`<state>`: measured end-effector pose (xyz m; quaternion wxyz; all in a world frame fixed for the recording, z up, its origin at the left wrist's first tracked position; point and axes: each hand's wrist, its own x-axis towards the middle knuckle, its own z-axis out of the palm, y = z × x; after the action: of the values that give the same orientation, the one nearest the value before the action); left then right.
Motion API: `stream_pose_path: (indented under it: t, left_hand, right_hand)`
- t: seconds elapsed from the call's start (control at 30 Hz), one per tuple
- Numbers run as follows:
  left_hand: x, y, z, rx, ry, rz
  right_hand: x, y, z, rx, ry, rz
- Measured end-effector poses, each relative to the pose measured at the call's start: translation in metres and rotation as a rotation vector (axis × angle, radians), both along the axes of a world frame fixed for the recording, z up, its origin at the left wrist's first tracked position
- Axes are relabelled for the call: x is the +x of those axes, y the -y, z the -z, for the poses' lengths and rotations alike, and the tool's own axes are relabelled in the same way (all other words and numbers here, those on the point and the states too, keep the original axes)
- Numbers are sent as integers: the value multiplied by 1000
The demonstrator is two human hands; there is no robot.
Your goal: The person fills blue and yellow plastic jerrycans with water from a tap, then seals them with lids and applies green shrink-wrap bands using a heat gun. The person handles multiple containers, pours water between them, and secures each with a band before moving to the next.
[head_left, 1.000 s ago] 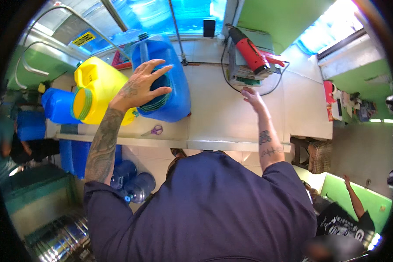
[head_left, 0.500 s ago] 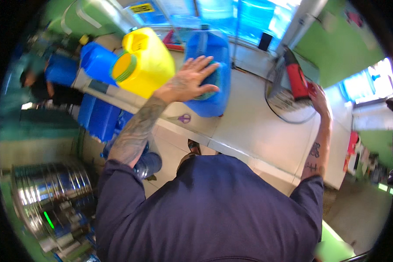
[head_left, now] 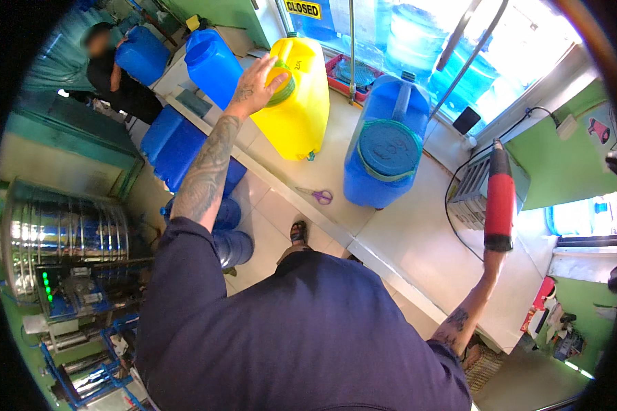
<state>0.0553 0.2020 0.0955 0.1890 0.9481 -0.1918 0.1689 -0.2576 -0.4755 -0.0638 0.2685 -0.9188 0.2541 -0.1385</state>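
Observation:
My left hand [head_left: 257,87] is at the green-ringed lid [head_left: 281,92] of the large yellow container [head_left: 291,127], fingers apart and gripping nothing. My right hand [head_left: 492,260] grips a red and black heat gun [head_left: 498,202] by its lower end; its nozzle points away from me and its black cord [head_left: 447,205] curves over the counter. A large blue container [head_left: 377,178] with a round blue lid stands between the yellow one and the heat gun. Purple-handled scissors [head_left: 322,196] lie near the counter's front edge.
A blue container [head_left: 212,68] and red tray [head_left: 346,81] share the counter [head_left: 411,246]. A grey stack [head_left: 469,188] sits beside the heat gun. More blue containers [head_left: 171,140] stand below, left. Steel tank [head_left: 62,226] at lower left. Another person [head_left: 110,75] holds a blue container, upper left.
My right hand has taken hold of the heat gun and lifted it from the stack. My left hand has moved from the blue container's lid to the yellow container's. The view has turned.

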Motion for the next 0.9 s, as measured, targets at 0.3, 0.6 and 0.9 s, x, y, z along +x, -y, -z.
stream_pose_path:
  t: [0.3,0.6,0.9]
  left_hand:
    - [54,-32,8,115,-151,284]
    - [69,-39,21,239,-77,559]
    - [83,-58,-22,456,-291,69]
  right_hand:
    - [-24,-263,-158,769,584,-182]
    - [58,-415,-170,923,693,-275]
    - [74,-462,-173,874,629,-311]
